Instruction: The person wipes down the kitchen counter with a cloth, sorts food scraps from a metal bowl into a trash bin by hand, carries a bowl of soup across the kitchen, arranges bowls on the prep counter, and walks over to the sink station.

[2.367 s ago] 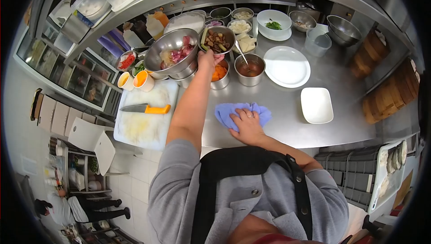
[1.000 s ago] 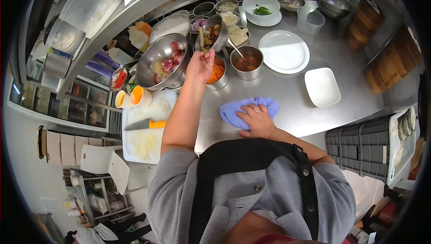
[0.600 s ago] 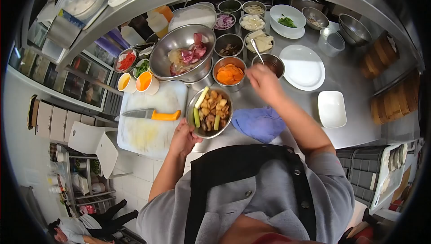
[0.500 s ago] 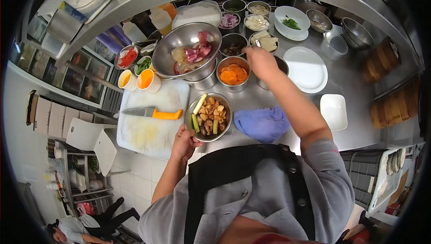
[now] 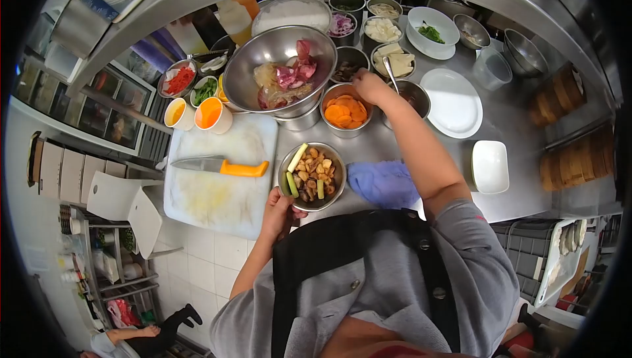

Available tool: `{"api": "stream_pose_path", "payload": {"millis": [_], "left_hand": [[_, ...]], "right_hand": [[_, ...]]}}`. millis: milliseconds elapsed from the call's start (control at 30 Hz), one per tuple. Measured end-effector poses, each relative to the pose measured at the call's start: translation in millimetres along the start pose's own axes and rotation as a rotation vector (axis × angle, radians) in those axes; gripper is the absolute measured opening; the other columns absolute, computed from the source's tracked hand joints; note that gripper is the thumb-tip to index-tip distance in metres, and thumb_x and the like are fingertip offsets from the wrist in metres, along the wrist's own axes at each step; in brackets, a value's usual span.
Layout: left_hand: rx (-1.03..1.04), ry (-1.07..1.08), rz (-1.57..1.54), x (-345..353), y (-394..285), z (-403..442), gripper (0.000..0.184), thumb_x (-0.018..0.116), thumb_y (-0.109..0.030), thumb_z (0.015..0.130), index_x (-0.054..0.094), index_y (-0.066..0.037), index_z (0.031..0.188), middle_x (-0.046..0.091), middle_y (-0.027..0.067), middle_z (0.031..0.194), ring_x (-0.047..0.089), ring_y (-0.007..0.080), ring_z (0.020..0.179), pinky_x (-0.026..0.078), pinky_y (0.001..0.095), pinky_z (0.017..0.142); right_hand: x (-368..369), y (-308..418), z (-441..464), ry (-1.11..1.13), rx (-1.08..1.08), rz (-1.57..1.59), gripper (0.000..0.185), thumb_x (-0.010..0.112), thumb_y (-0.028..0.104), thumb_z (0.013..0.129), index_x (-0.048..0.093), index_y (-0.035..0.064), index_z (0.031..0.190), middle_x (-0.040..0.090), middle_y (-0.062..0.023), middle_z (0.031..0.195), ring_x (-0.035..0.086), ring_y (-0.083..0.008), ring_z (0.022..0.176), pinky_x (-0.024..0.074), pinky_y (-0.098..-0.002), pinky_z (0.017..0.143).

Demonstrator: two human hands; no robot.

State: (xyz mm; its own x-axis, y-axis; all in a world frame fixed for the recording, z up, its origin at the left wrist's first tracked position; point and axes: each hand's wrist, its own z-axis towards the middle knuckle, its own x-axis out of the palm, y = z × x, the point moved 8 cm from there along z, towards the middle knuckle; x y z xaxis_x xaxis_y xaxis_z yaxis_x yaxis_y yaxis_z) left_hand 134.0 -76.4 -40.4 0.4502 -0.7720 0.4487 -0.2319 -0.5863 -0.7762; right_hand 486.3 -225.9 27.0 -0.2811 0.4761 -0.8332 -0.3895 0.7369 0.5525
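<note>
My left hand (image 5: 283,209) grips the rim of a small steel bowl (image 5: 312,177) that holds browned pieces and green and pale stalks. Above the gap between the carrot container (image 5: 345,111) and a steel pot of dark pieces (image 5: 349,64) is my right hand (image 5: 371,87), its fingers bent down and partly hidden. A large steel bowl (image 5: 280,72) with reddish and pale pieces stands left of them. The blue cloth (image 5: 383,183) lies to the right of the small bowl. An orange-handled knife (image 5: 242,168) rests on the white cutting board (image 5: 217,206).
A white oval plate (image 5: 451,103) and a square white dish (image 5: 490,167) sit at the right, near bamboo steamers (image 5: 573,166). Several ingredient containers line the back. Two paper cups (image 5: 213,116) stand behind the board. Another person (image 5: 141,339) is at the lower left.
My left hand has brought the small bowl from among the containers to the counter's front. My right hand has left the blue cloth and moved up to the containers.
</note>
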Motion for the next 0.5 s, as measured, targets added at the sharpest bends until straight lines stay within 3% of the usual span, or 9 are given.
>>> {"api": "stream_pose_path", "payload": {"millis": [100, 167, 233, 333, 433, 500], "left_hand": [[0.004, 0.032, 0.002, 5.3, -1.3, 4.1, 0.005, 0.048, -0.006, 0.085, 0.045, -0.007, 0.089, 0.059, 0.0079, 0.072, 0.060, 0.0146, 0.057, 0.058, 0.0308, 0.054], [-0.002, 0.010, 0.057, 5.0, -2.5, 4.4, 0.006, 0.047, -0.005, 0.085, 0.045, -0.007, 0.090, 0.059, 0.0084, 0.074, 0.060, 0.0144, 0.057, 0.058, 0.0308, 0.054], [-0.009, 0.018, 0.053, 1.2, -0.1, 5.2, 0.006, 0.047, -0.005, 0.084, 0.045, -0.006, 0.090, 0.059, 0.0086, 0.075, 0.060, 0.0144, 0.057, 0.058, 0.0305, 0.054], [-0.013, 0.015, 0.059, -2.4, 0.8, 5.4, 0.008, 0.047, -0.006, 0.084, 0.045, -0.006, 0.092, 0.060, 0.0089, 0.075, 0.061, 0.0144, 0.057, 0.058, 0.0297, 0.053], [0.006, 0.021, 0.033, -7.7, 6.3, 7.2, 0.009, 0.047, -0.006, 0.084, 0.045, -0.006, 0.092, 0.060, 0.0092, 0.075, 0.061, 0.0144, 0.056, 0.058, 0.0289, 0.053], [0.024, 0.031, -0.009, -7.5, 6.9, 9.6, 0.009, 0.047, -0.006, 0.084, 0.045, -0.006, 0.093, 0.060, 0.0094, 0.076, 0.061, 0.0145, 0.056, 0.057, 0.0285, 0.053]], "right_hand": [[3.3, 11.0, -0.3, 0.114, 0.054, 0.025, 0.034, 0.052, 0.019, 0.087, 0.053, 0.0005, 0.116, 0.060, -0.0239, 0.111, 0.059, -0.0374, 0.101, 0.0465, -0.0410, 0.086], [4.9, -9.6, 8.3, -0.116, 0.255, 0.368, 0.042, 0.052, 0.021, 0.088, 0.046, 0.0016, 0.124, 0.058, -0.0240, 0.115, 0.058, -0.0371, 0.104, 0.0452, -0.0393, 0.088], [11.4, -18.9, 17.0, -0.190, 0.256, 0.297, 0.038, 0.054, 0.019, 0.086, 0.053, 0.0006, 0.119, 0.060, -0.0237, 0.112, 0.058, -0.0359, 0.104, 0.0451, -0.0374, 0.089], [30.5, -31.2, 44.8, -0.087, 0.139, 0.286, 0.033, 0.054, 0.016, 0.083, 0.060, -0.0007, 0.111, 0.062, -0.0227, 0.108, 0.059, -0.0349, 0.103, 0.0456, -0.0367, 0.088], [21.9, -35.8, 38.2, -0.222, 0.171, 0.258, 0.029, 0.052, 0.012, 0.082, 0.064, -0.0014, 0.105, 0.064, -0.0230, 0.102, 0.061, -0.0338, 0.098, 0.0467, -0.0353, 0.085], [5.1, -32.0, 19.5, -0.366, 0.171, 0.446, 0.032, 0.048, 0.006, 0.083, 0.062, -0.0010, 0.111, 0.065, -0.0213, 0.097, 0.063, -0.0290, 0.090, 0.0481, -0.0335, 0.081]]}}
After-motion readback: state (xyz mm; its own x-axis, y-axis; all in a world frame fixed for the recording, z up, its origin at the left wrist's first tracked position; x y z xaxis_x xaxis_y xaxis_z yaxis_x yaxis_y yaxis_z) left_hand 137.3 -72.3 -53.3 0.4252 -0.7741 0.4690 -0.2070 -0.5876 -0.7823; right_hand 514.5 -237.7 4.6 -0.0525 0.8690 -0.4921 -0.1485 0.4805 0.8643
